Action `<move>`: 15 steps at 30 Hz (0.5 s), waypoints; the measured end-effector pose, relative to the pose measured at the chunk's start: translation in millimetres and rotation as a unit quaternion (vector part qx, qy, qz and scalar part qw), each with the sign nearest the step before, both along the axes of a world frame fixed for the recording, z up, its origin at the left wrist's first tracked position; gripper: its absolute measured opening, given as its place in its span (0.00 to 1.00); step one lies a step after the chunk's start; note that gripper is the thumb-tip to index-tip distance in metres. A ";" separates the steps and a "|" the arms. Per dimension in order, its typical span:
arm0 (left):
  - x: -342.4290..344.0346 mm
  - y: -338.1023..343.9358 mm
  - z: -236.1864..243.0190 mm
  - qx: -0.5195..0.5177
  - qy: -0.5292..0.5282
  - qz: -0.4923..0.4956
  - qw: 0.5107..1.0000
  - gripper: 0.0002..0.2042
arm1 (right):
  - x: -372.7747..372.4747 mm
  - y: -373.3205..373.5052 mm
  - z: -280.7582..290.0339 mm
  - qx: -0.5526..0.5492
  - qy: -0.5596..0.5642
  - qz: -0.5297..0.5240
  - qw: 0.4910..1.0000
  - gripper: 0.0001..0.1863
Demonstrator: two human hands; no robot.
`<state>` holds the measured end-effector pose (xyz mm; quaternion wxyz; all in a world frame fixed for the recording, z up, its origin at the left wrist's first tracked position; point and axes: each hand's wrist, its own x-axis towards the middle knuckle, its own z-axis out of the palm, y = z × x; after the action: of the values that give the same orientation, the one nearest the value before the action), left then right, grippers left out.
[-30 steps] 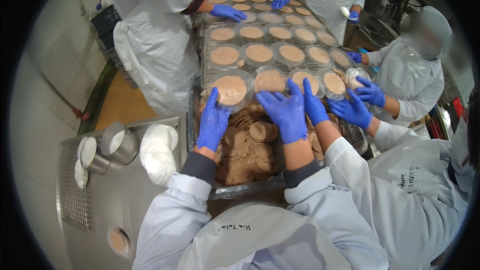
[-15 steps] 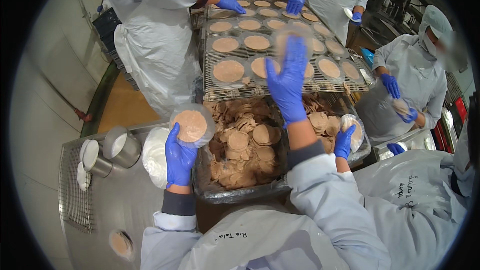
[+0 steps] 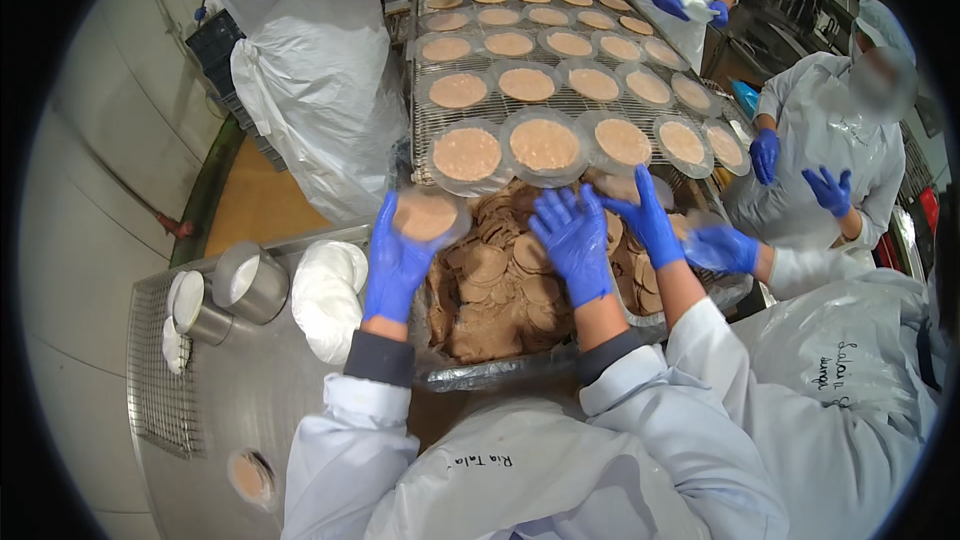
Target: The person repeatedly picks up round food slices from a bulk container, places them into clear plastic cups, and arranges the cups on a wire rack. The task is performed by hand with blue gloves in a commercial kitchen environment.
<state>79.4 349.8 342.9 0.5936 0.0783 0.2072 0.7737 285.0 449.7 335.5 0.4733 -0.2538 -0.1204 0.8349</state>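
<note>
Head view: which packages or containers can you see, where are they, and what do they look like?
Clear round trays: rows on the wire conveyor, each holding a pinkish-tan patty.
One tray: in the left hand.
Foil bin: below, heaped with brown patties.
Steel cups: left counter.

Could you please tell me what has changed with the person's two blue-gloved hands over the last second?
The left hand took a clear round plastic dish holding a pinkish-brown patty and has carried it forward to the wire-mesh conveyor. The right hand, raised over the conveyor half a second ago, has come back down over the foil-lined tray of brown patties. The steel cups and white stack stayed put.
</note>
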 end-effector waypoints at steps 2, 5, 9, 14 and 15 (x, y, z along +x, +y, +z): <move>11.0 30.7 14.3 0.061 -0.022 -0.056 0.996 0.25 | 5.1 8.2 22.0 0.042 0.069 -0.042 0.996 0.27; 32.2 63.4 0.0 0.013 0.032 -0.010 0.999 0.23 | -8.8 18.7 33.0 0.083 0.085 -0.004 0.993 0.26; 36.0 26.6 -11.0 -0.130 0.172 -0.008 0.976 0.22 | -5.7 31.3 5.6 0.015 0.095 -0.021 0.995 0.24; 7.1 -20.5 -56.6 -0.049 0.064 0.032 0.996 0.25 | 8.5 4.1 83.4 0.160 0.078 -0.055 0.983 0.25; 11.5 -23.8 -44.3 -0.030 0.047 0.040 0.998 0.25 | 2.6 -0.5 83.1 0.184 0.050 -0.042 0.981 0.24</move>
<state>90.9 326.0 298.6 0.5537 0.0889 0.2608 0.7858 287.6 449.1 418.6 0.5521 -0.1253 -0.2378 0.7893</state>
